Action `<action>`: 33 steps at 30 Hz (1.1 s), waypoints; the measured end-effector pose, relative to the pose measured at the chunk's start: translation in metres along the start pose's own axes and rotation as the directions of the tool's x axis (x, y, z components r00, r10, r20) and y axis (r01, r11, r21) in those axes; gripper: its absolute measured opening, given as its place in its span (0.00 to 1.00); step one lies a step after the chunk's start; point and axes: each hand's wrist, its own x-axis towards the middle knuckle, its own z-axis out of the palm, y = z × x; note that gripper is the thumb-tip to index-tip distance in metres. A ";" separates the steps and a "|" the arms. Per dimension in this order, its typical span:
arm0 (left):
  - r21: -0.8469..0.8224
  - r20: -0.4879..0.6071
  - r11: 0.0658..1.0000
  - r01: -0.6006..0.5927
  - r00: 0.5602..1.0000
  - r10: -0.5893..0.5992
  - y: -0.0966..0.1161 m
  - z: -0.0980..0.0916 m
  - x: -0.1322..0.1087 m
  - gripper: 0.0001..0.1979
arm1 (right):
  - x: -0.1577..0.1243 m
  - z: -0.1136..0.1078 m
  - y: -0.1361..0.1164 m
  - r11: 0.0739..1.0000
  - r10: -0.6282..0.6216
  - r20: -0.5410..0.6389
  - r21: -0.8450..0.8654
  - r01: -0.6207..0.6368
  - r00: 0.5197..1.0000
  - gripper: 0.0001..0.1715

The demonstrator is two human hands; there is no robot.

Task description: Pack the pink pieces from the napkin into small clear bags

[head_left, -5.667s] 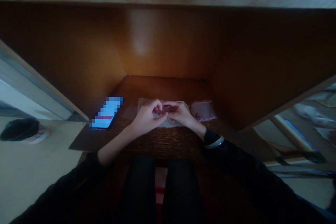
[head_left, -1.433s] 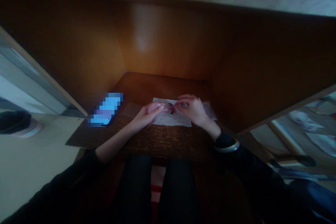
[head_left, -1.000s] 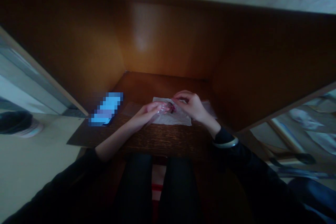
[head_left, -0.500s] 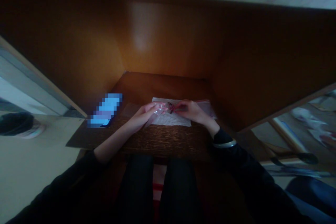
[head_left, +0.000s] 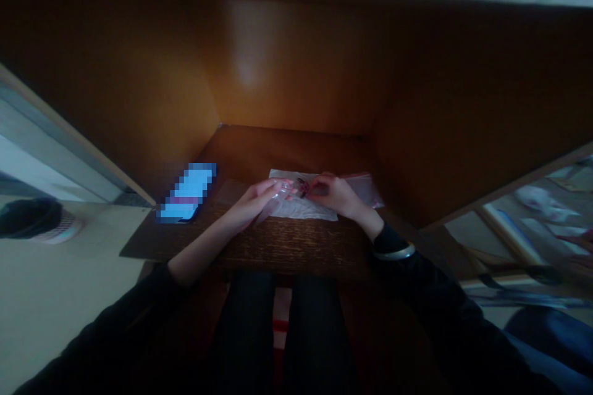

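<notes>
My left hand (head_left: 262,196) is closed on a small clear plastic bag (head_left: 278,196), which hangs down below the fingers. Facing it, my right hand (head_left: 332,192) pinches a small dark and reddish piece (head_left: 303,187) at the bag's right side; its kind is too small and dim to make out. Whether the piece is inside the bag's mouth or just beside it, I cannot tell. Both hands are over a white sheet (head_left: 319,213), which looks like paper or cloth, on a dark wooden board (head_left: 296,247).
A phone with a lit, pixelated screen (head_left: 188,193) lies at the board's left. A clear bag with a red edge (head_left: 365,188) lies right of my right hand. Brown panels (head_left: 296,74) enclose the board at the back and sides. A lined basket (head_left: 39,219) stands on the floor at left.
Both hands keep nearly the same places. The small dark piece shows a little differently between them as the fingers shift slightly. The camera view has tilted a little.
</notes>
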 end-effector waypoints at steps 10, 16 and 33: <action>-0.108 0.030 0.993 0.052 0.998 -0.049 0.006 0.002 -0.003 0.17 | -0.003 -0.002 -0.002 0.991 -0.023 0.008 -0.132 0.024 1.000 0.13; -0.116 0.031 0.991 0.064 0.998 -0.060 0.003 0.001 -0.002 0.17 | -0.005 -0.005 -0.005 0.974 0.018 -0.016 -0.224 -0.021 1.000 0.11; 0.019 0.078 0.991 -0.136 0.988 0.134 0.006 0.001 -0.003 0.14 | 0.006 -0.026 -0.058 0.929 -0.196 -0.197 0.277 0.246 0.961 0.12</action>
